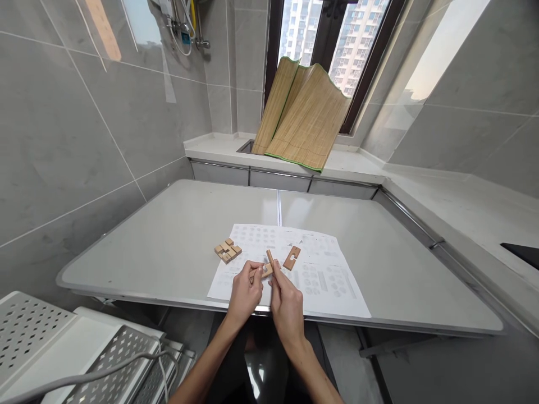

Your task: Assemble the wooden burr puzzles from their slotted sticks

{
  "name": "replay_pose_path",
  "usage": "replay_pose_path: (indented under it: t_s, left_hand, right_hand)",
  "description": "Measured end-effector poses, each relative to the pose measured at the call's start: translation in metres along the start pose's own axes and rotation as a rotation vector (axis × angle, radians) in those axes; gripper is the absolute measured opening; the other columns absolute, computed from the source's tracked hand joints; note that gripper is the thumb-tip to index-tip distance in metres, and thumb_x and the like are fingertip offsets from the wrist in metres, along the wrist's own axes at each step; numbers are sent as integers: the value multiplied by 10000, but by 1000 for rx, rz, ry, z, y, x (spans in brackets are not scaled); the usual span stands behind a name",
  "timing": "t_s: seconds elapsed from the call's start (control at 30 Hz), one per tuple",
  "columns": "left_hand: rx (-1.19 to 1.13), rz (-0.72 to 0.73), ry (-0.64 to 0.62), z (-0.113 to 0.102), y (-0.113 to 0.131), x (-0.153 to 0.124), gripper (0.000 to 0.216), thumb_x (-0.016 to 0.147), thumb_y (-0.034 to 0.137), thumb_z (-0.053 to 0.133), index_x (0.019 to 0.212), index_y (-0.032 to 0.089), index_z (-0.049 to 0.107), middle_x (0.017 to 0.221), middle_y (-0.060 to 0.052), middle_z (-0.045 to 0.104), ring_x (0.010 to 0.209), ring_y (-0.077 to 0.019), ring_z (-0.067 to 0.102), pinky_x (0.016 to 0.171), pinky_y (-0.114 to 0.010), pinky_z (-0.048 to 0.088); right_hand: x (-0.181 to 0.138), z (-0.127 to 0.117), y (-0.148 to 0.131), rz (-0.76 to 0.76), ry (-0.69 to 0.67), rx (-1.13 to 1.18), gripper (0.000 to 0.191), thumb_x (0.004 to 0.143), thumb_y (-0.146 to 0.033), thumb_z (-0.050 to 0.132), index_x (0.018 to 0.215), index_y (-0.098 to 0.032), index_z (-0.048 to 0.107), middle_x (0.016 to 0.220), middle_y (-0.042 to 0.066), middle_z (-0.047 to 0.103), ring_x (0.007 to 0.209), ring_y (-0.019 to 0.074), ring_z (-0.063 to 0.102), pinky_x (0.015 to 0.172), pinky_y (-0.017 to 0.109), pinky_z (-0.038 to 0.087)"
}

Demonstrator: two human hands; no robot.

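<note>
My left hand and my right hand are side by side over the near edge of the grey table, both pinching small notched wooden puzzle pieces. One piece stands upright between the fingertips, the other lies across below it. A single notched wooden piece lies just beyond my right hand on a printed instruction sheet. A small cluster of joined wooden pieces rests at the sheet's left edge, beyond my left hand.
A rolled bamboo mat leans against the window on the back counter. A white counter runs along the right. Perforated metal racks with a cable sit at lower left. Tiled walls enclose the table.
</note>
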State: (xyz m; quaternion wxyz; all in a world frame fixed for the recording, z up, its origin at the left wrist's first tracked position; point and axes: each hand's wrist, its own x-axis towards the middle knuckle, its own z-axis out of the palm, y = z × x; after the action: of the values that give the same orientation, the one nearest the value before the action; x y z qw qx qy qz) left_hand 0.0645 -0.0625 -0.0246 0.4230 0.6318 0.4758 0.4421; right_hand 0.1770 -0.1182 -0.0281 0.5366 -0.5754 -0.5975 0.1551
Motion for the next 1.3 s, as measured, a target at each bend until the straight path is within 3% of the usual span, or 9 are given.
replay_pose_path:
  t_s: [0.13, 0.33, 0.53, 0.63, 0.83, 1.03, 1.3]
  left_hand:
    - [8, 33, -8, -1, -1, 1, 289, 993, 494, 546, 974, 220, 638, 644, 6, 684, 543, -178, 665, 573, -267, 518]
    - [22, 47, 3, -1, -2, 2, 268, 992, 480, 551, 978, 232, 651, 669, -3, 701, 632, -210, 718, 639, -296, 560]
    - [5, 55, 21, 0, 0, 0, 264, 997, 482, 540, 960, 237, 631, 656, 1, 690, 664, -217, 728, 635, -297, 574]
    - [10, 53, -1, 0, 2, -1, 256, 1001, 467, 535, 957, 230, 621, 699, -5, 702, 684, -209, 731, 661, -295, 572]
    - [4, 25, -3, -1, 5, -1, 231, 981, 448, 561, 937, 230, 621, 704, -3, 699, 690, -204, 727, 641, -272, 546]
    - [-36, 8, 18, 0, 4, -1, 251, 973, 472, 581, 977, 226, 633, 658, 0, 681, 630, -197, 700, 591, -266, 531]
    - [-157, -29, -40, 0, 5, 2, 382, 952, 502, 633, 1178, 198, 591, 866, -41, 759, 678, -165, 705, 680, -279, 560]
  right_hand:
    - [3, -8, -2, -34, -69, 66, 565, 1078, -146, 366, 1601, -338, 458, 1507, 10, 630, 1405, 215, 588, 1046, 352, 587]
    - [-1, -4, 3, -23, -53, 29, 567, 1077, -144, 361, 1612, -315, 442, 1528, 45, 611, 1396, 232, 597, 1024, 359, 595]
    - [-4, 7, -2, -4, 8, -46, 556, 1066, -135, 385, 1600, -268, 468, 1364, 93, 730, 1162, 232, 744, 934, 345, 616]
    - [-3, 4, -4, -3, 1, -46, 543, 1071, -147, 388, 1587, -282, 488, 1357, 85, 735, 1136, 230, 753, 921, 341, 618]
    - [0, -5, -6, -1, -48, 11, 561, 1075, -152, 371, 1604, -321, 453, 1423, 50, 694, 1259, 224, 695, 981, 353, 605]
    - [4, -7, -7, 2, -65, -9, 560, 1070, -155, 394, 1600, -326, 458, 1388, 47, 716, 1185, 223, 732, 929, 335, 621]
    - [5, -22, 1, 49, -118, 14, 518, 1063, -246, 486, 1580, -269, 494, 1470, 90, 657, 1317, 268, 658, 1002, 390, 611]
